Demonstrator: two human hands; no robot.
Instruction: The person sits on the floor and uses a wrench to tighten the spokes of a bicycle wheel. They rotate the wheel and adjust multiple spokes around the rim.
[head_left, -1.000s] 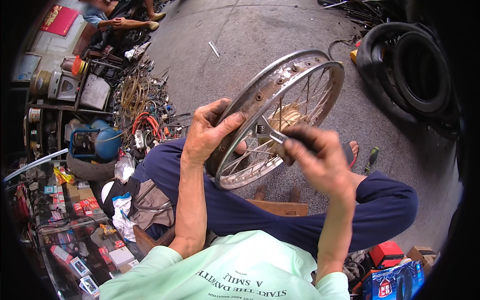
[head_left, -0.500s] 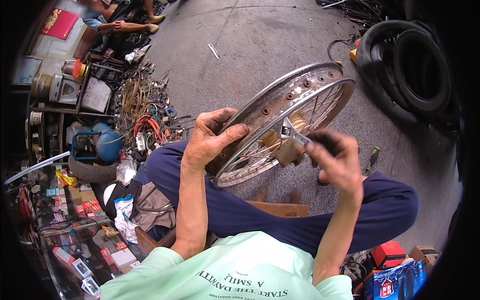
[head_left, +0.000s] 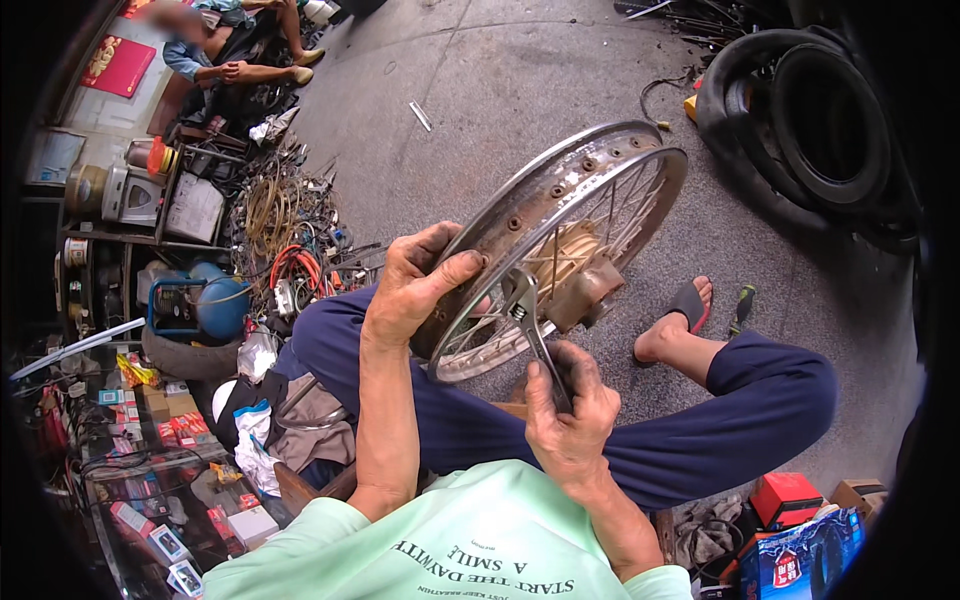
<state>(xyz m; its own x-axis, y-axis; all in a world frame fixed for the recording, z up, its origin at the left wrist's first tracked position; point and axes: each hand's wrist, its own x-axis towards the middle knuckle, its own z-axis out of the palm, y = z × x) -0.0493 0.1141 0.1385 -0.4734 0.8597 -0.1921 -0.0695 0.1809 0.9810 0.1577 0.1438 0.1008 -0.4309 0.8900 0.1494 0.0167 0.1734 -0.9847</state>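
A spoked wheel rim (head_left: 545, 190), rusty and worn on its outer band, tilts in front of me above my crossed legs. My left hand (head_left: 415, 290) grips its near left edge, thumb on the outer band and fingers behind. In my right hand (head_left: 575, 410) is a metal adjustable wrench (head_left: 533, 325), its handle between thumb and fingers. The wrench's jaw end lies at the spokes by the rim's inner edge; whether it is seated on a spoke nipple I cannot tell. The brown, dirty hub (head_left: 590, 295) sits to the right of the wrench.
Black tyres (head_left: 835, 130) lie stacked at the far right. A blue air compressor (head_left: 215, 295) and tangled cables (head_left: 270, 215) are on the left, above a case of small boxes (head_left: 245, 525). A seated person (head_left: 235, 70) is at far left. A green-handled tool (head_left: 743, 305) lies near my foot.
My right hand has moved left and down toward me with the wrench, whose handle now points toward my body. The wheel has shifted slightly left; my left hand keeps its grip.
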